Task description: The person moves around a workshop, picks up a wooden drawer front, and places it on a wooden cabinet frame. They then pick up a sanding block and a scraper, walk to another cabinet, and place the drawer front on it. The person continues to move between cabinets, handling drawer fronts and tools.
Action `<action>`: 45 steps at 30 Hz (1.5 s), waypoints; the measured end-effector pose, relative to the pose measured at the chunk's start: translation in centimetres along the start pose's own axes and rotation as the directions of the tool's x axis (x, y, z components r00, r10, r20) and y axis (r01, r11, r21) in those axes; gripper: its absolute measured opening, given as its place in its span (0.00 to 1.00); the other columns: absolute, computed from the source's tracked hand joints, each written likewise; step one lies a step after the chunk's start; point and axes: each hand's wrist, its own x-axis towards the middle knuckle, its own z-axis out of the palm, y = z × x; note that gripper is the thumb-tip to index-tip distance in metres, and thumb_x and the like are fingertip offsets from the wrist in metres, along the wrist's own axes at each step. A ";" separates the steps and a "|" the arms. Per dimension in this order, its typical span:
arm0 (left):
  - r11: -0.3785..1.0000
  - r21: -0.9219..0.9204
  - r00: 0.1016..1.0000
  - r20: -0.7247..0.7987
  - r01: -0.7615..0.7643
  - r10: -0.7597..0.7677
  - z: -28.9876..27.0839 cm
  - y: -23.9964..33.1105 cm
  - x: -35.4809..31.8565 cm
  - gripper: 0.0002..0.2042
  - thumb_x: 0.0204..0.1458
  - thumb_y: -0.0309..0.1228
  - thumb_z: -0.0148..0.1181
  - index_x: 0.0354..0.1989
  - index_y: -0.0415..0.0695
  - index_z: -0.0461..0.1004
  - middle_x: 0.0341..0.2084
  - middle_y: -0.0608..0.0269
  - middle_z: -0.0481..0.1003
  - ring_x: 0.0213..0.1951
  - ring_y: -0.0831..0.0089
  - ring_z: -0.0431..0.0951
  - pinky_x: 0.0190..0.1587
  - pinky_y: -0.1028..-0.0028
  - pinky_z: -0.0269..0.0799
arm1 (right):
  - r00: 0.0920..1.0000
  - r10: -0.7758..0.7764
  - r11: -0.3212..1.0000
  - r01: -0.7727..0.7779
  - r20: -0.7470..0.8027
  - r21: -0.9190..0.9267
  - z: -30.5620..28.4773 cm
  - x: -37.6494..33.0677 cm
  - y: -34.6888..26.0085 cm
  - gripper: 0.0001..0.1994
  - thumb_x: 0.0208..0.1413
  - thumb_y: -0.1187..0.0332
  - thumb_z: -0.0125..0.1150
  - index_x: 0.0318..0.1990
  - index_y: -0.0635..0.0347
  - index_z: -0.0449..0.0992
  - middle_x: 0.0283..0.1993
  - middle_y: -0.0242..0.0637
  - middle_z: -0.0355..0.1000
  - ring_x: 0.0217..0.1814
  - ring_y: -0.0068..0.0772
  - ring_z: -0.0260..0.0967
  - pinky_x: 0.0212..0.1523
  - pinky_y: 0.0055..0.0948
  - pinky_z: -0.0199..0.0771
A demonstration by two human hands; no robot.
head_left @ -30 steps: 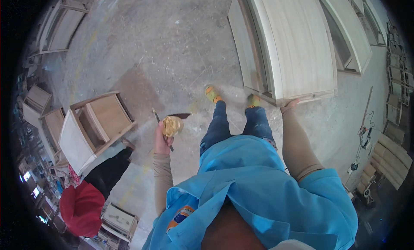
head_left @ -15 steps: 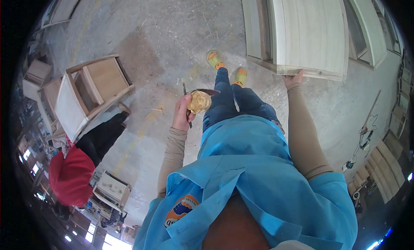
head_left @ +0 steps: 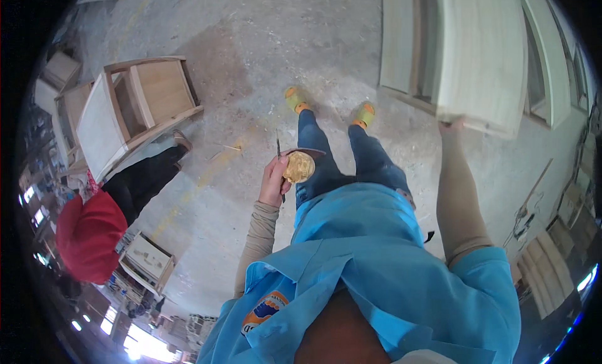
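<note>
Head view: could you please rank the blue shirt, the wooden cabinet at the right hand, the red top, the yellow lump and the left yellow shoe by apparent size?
1. Blue shirt, helped by nearness to the camera
2. Wooden cabinet, partly out of frame
3. Red top
Too alike to rank: yellow lump and left yellow shoe

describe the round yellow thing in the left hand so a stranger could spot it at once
Start at the big blue shirt in the lower middle, then follow the tan left sleeve up to the left hand. Held there beside a thin dark stick is the yellow lump; its bulky, uneven golden face sets it apart from the slim stick.
</note>
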 end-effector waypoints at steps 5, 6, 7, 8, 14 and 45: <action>0.998 0.026 0.998 0.038 0.050 -0.051 -6.8 3.3 1.7 0.18 0.48 0.43 0.49 0.42 0.42 0.69 0.20 0.74 0.66 0.12 0.89 0.55 0.12 0.87 0.47 | 0.997 0.045 0.997 -0.049 -0.066 -0.059 -3.1 3.6 -0.5 0.26 0.53 0.46 0.33 0.47 0.57 0.62 0.44 0.39 0.63 0.42 0.41 0.62 0.42 0.42 0.64; 0.996 0.035 0.996 0.034 0.081 -0.082 -8.1 4.5 2.2 0.18 0.48 0.42 0.48 0.43 0.44 0.69 0.18 0.75 0.65 0.12 0.89 0.53 0.12 0.87 0.44 | 0.991 0.049 0.997 -0.056 -0.127 -0.055 -3.2 4.1 -0.1 0.26 0.53 0.46 0.33 0.46 0.58 0.63 0.43 0.39 0.64 0.41 0.41 0.64 0.40 0.41 0.66; 0.998 0.026 0.998 0.028 0.060 -0.061 -9.2 5.8 2.5 0.18 0.49 0.42 0.48 0.43 0.43 0.69 0.19 0.74 0.66 0.13 0.89 0.53 0.12 0.86 0.44 | 0.980 0.035 0.996 -0.050 -0.197 -0.072 -2.4 4.3 0.4 0.26 0.53 0.46 0.33 0.45 0.58 0.64 0.41 0.39 0.65 0.39 0.40 0.65 0.39 0.40 0.67; 0.996 0.047 0.997 -0.013 0.074 -0.073 -10.8 6.0 3.4 0.18 0.49 0.42 0.49 0.43 0.43 0.68 0.19 0.74 0.66 0.13 0.88 0.54 0.12 0.86 0.45 | 0.965 0.017 0.995 -0.041 -0.260 -0.087 -1.3 4.3 1.4 0.26 0.53 0.47 0.33 0.44 0.59 0.66 0.39 0.38 0.67 0.37 0.40 0.66 0.37 0.39 0.68; 0.994 -0.114 0.998 -0.059 0.004 -0.011 -18.2 10.5 3.0 0.18 0.49 0.41 0.50 0.42 0.41 0.68 0.29 0.69 0.70 0.27 0.83 0.69 0.27 0.85 0.64 | 0.970 0.096 0.995 -0.087 -0.224 0.048 3.0 5.1 7.8 0.28 0.49 0.45 0.40 0.46 0.62 0.65 0.52 0.46 0.61 0.53 0.43 0.59 0.47 0.43 0.65; 0.971 -0.107 0.968 -0.152 -0.215 0.198 -6.3 0.6 -0.7 0.17 0.50 0.42 0.51 0.41 0.41 0.69 0.30 0.69 0.70 0.30 0.84 0.69 0.28 0.83 0.63 | 0.631 0.685 0.685 -0.390 0.364 -0.615 6.6 -10.6 12.4 0.48 0.36 0.29 0.42 0.60 0.55 0.44 0.62 0.40 0.47 0.63 0.39 0.46 0.59 0.37 0.45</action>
